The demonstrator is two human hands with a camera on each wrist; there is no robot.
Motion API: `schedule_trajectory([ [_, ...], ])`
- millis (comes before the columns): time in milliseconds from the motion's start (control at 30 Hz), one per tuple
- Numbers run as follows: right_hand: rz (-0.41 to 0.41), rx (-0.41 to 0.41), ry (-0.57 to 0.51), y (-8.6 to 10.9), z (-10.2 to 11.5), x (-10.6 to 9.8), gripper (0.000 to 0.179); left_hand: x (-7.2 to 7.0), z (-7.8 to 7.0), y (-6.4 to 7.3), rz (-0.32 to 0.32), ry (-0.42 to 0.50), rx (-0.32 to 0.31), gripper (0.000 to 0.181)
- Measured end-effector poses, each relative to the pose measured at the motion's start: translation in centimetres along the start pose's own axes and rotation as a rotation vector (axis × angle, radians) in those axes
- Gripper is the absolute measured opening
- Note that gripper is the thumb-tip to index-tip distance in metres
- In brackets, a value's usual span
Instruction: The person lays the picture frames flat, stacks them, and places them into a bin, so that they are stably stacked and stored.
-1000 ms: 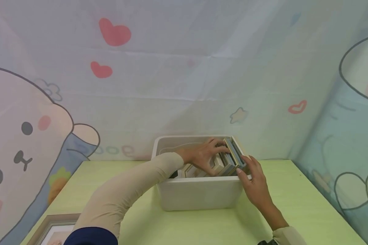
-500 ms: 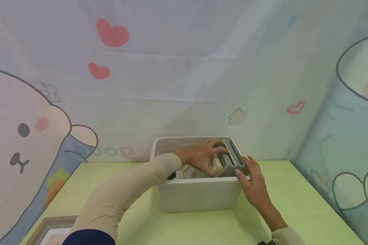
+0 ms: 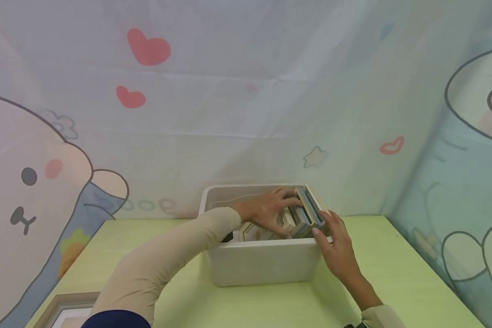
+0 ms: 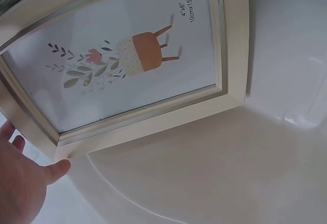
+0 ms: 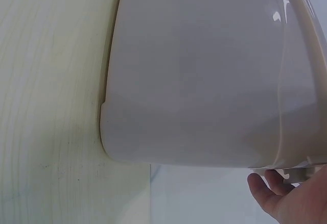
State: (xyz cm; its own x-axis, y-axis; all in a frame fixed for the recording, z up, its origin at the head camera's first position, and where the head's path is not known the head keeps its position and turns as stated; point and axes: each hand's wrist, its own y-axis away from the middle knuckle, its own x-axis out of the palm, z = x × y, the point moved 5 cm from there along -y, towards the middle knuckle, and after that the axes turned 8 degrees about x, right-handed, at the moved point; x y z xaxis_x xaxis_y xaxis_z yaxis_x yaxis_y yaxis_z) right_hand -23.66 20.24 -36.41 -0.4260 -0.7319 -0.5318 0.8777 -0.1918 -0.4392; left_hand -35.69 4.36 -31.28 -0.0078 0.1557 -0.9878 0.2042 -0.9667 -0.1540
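A white plastic bin [image 3: 266, 264] holds several picture frames standing on edge, packed toward its right side. My left hand [image 3: 266, 212] reaches in from the left, fingers bent over the far side of the frames and thumb at the near side. In the left wrist view, the thumb of that hand [image 4: 23, 183] touches the corner of a cream picture frame [image 4: 153, 119] with a flower-pot print. At the bin's right front corner, my right hand [image 3: 340, 250] grips the rightmost grey-blue and white picture frames [image 3: 315, 205], thumb on the near edge. Its exact contact is partly hidden.
The bin stands on a light green table [image 3: 188, 296] against a cartoon-printed cloth backdrop [image 3: 229, 114]. Another picture frame [image 3: 67, 310] lies at the table's front left, partly covered by my left sleeve [image 3: 168, 255]. A dark object [image 3: 228, 237] shows inside the bin.
The head view has shifted slightly, so the scene sits a little lower and further left. Both hands keep nearly the same places on the frames.
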Motion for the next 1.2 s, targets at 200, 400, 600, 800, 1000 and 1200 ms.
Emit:
schedule_trajectory([
  [200,-0.002,-0.006,0.003,-0.1,0.2,0.0,0.048,-0.4,0.1,0.2,0.004,-0.013,-0.031,0.079],
  [400,-0.011,-0.014,0.008,-0.1,0.3,-0.1,0.048,-1.1,0.0,0.2,-0.043,0.003,-0.029,0.072],
  [600,-0.004,0.006,-0.003,-0.2,0.3,-0.2,0.048,-1.7,0.1,0.4,-0.061,0.013,-0.068,0.071],
  [800,-0.001,-0.002,0.007,0.0,0.4,-0.2,0.048,-3.3,0.0,1.1,-0.147,0.034,-0.079,0.062],
  [1000,-0.003,-0.007,0.01,-0.1,0.4,-0.2,0.048,-5.8,-0.1,1.5,-0.194,0.001,-0.101,0.053],
  [1200,0.0,0.005,0.002,0.1,0.4,-0.2,0.048,-8.3,-1.0,1.8,-0.162,0.023,-0.137,0.05],
])
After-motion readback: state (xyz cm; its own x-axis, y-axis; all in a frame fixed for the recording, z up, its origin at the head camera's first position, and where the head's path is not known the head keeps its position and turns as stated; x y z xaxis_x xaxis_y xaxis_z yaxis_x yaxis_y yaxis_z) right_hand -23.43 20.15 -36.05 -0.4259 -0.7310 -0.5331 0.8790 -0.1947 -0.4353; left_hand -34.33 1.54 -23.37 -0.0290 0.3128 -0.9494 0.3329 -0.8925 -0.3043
